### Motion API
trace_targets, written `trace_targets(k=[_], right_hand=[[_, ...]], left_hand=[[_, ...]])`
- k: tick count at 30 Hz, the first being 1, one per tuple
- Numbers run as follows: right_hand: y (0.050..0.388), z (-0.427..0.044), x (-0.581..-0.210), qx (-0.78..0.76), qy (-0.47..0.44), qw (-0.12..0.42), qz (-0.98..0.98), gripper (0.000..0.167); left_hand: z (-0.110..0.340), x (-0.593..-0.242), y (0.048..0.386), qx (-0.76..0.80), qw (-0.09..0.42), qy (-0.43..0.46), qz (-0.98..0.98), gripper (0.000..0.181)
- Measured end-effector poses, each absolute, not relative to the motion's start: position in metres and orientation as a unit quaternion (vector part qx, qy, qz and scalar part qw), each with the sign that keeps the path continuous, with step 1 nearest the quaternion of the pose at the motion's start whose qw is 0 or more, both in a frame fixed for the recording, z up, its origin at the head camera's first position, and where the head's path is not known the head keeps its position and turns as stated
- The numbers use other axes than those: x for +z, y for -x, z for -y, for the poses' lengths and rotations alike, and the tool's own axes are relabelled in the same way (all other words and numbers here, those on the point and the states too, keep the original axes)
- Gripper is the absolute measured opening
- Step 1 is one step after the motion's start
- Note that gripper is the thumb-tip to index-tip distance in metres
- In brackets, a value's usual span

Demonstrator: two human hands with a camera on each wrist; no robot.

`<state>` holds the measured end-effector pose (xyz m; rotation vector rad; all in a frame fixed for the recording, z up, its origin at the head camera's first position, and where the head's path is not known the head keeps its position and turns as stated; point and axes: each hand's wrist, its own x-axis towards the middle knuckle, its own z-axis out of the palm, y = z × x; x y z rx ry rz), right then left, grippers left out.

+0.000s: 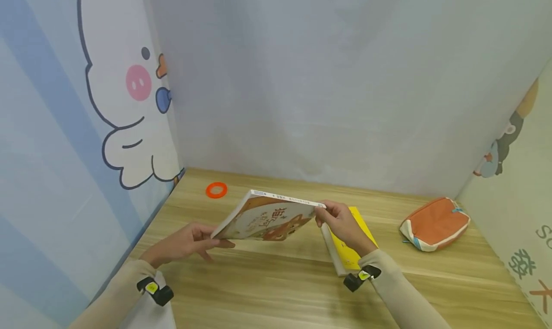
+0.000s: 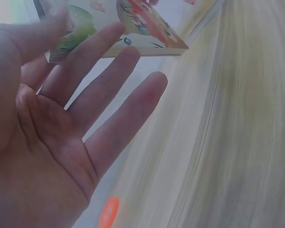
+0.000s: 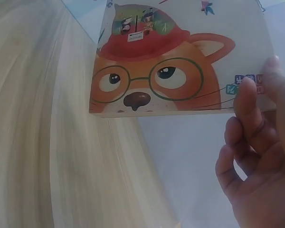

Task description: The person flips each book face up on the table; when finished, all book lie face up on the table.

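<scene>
The left hand (image 1: 185,242) seemed to pinch the near left corner of a picture book (image 1: 267,221), its other fingers spread, while the right hand (image 1: 342,223) gripped the far right corner, so the book was tilted in the air above the table (image 1: 258,290). The step in hand looked to be handling the book aloft, and the next move likely called for two firm, coordinated grips. A yellow book (image 1: 348,260), an orange ring (image 1: 216,196) and an orange pouch (image 1: 437,223) lay on the wood-grain surface, before a pale grey backdrop (image 1: 345,79) and a cartoon-printed left wall (image 1: 116,79).
</scene>
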<state>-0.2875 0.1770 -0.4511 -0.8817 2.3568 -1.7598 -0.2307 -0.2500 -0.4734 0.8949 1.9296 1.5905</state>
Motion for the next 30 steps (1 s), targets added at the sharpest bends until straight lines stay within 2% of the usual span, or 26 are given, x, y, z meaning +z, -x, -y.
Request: trace_targets(k=[12, 20, 30], right_hand=[[0.287, -0.1758, -0.4513, -0.584, 0.279, 0.059, -0.76, 0.028], [0.2872, -0.1761, -0.4525, -0.586, 0.264, 0.077, -0.762, 0.031], [0.2867, -0.1766, -0.4541, -0.557, 0.204, 0.071, -0.802, 0.032]], left_hand=[[0.25, -0.4708, 0.2285, 0.568, 0.224, -0.311, -0.729, 0.031], [0.2478, -0.4709, 0.2266, 0.54, 0.209, -0.27, -0.769, 0.034], [0.2455, -0.472, 0.2254, 0.523, 0.204, -0.273, -0.782, 0.039]])
